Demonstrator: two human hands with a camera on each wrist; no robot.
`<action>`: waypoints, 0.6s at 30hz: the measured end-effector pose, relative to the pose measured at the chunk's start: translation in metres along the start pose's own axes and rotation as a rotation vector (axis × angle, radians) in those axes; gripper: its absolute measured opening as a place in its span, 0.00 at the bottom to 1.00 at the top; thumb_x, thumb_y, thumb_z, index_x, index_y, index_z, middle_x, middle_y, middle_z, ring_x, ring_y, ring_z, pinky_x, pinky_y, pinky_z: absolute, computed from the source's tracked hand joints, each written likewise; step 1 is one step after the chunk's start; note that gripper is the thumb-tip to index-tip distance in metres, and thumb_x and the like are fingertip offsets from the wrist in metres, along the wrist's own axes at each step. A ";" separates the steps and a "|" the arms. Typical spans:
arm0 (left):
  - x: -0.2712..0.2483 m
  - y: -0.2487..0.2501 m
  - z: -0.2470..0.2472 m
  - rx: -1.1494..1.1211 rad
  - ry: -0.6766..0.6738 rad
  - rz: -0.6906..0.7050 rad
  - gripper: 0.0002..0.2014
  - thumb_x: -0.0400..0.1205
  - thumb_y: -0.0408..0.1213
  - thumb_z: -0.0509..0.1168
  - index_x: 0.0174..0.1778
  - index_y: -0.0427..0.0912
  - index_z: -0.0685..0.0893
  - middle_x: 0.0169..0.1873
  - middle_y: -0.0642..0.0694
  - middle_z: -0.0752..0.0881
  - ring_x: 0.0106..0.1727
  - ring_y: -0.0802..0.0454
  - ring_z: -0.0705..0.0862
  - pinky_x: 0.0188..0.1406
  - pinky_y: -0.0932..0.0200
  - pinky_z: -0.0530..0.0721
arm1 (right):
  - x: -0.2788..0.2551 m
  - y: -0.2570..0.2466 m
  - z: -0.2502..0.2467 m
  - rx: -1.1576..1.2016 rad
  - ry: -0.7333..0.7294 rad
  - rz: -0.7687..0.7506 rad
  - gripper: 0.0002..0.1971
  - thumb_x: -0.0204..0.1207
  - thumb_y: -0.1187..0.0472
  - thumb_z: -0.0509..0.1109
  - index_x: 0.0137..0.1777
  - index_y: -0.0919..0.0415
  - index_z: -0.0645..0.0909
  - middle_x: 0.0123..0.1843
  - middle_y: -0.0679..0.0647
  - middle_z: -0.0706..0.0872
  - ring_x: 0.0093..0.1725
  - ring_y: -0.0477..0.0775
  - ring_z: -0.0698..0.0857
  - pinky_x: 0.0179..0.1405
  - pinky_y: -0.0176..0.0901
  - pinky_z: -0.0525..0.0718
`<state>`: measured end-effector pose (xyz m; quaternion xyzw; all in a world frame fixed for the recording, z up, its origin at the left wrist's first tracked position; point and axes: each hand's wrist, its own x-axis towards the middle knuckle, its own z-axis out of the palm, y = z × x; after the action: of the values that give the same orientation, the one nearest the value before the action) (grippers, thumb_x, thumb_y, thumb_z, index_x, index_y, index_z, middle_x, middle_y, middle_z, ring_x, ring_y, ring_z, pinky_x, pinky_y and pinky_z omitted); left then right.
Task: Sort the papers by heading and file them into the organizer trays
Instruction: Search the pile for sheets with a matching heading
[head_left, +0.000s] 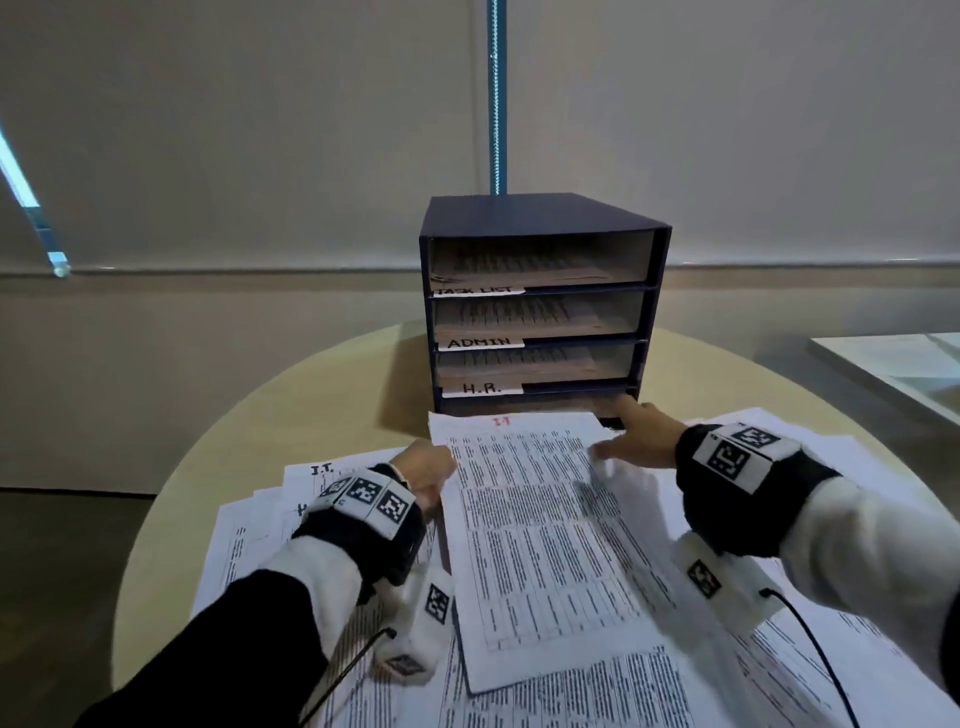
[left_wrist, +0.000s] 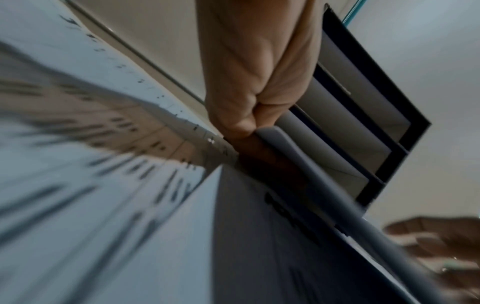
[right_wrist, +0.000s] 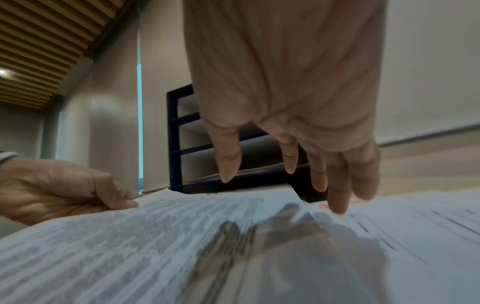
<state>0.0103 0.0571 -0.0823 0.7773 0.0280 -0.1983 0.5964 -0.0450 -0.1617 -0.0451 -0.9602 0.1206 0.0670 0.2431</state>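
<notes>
Red I.T. sheet; left hand's pinch seemingly wrist-view only.

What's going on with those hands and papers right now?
Left hand pinches I.T. sheet's edge. Right hand open, fingers on its far corner. Sheet at organizer's bottom slot; nothing blocking.

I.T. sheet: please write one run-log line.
I.T. sheet | left hand pinches edge | right hand open | organizer bottom tray next
</notes>
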 end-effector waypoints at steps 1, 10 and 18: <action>0.008 0.001 0.000 -0.010 0.014 -0.006 0.19 0.84 0.20 0.50 0.72 0.21 0.66 0.72 0.26 0.71 0.67 0.33 0.77 0.64 0.46 0.77 | 0.002 0.006 0.000 0.060 -0.026 0.043 0.33 0.76 0.53 0.70 0.75 0.65 0.60 0.70 0.61 0.72 0.67 0.60 0.75 0.65 0.45 0.76; 0.050 0.019 0.012 -0.096 0.055 -0.036 0.20 0.84 0.19 0.50 0.73 0.21 0.65 0.73 0.26 0.69 0.75 0.33 0.69 0.73 0.46 0.70 | 0.025 0.048 -0.003 0.446 -0.126 0.295 0.14 0.77 0.62 0.69 0.59 0.68 0.77 0.45 0.64 0.79 0.40 0.56 0.75 0.42 0.46 0.75; 0.051 0.029 0.016 -0.275 -0.026 -0.019 0.19 0.86 0.24 0.47 0.73 0.23 0.65 0.74 0.27 0.69 0.76 0.33 0.69 0.73 0.44 0.69 | 0.052 0.060 0.002 0.566 0.047 0.343 0.16 0.79 0.67 0.65 0.28 0.63 0.74 0.28 0.59 0.78 0.31 0.56 0.74 0.36 0.45 0.74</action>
<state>0.0610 0.0242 -0.0762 0.6852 0.0545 -0.2080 0.6959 -0.0111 -0.2219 -0.0837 -0.8216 0.2998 0.0486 0.4825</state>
